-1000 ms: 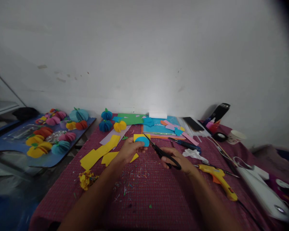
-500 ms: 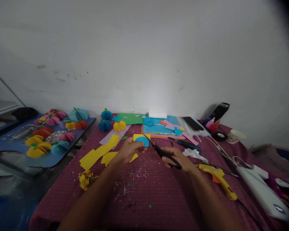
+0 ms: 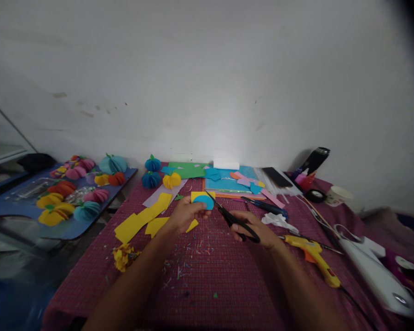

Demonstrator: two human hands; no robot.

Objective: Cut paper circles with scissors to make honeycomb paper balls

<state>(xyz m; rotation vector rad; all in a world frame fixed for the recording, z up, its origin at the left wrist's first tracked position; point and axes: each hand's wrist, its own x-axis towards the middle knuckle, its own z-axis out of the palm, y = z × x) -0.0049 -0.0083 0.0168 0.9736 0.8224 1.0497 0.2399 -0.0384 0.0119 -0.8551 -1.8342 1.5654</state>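
Above the counter (image 3: 227,285), a paper circle (image 3: 203,201) is sitting in the left hand (image 3: 186,214), left of the scissors (image 3: 229,217) in the right hand (image 3: 254,227). Paper pumpkins (image 3: 151,179) are standing back left, a smartphone (image 3: 278,177) is lying back right, and a glue gun (image 3: 301,242) is resting farther right, before a paper cup (image 3: 337,195).

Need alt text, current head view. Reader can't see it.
Left hand holds a blue disc over yellow paper; right hand holds black scissors by the paper's edge. Around them on a maroon cloth: yellow scraps, paper pumpkins and a glue gun.
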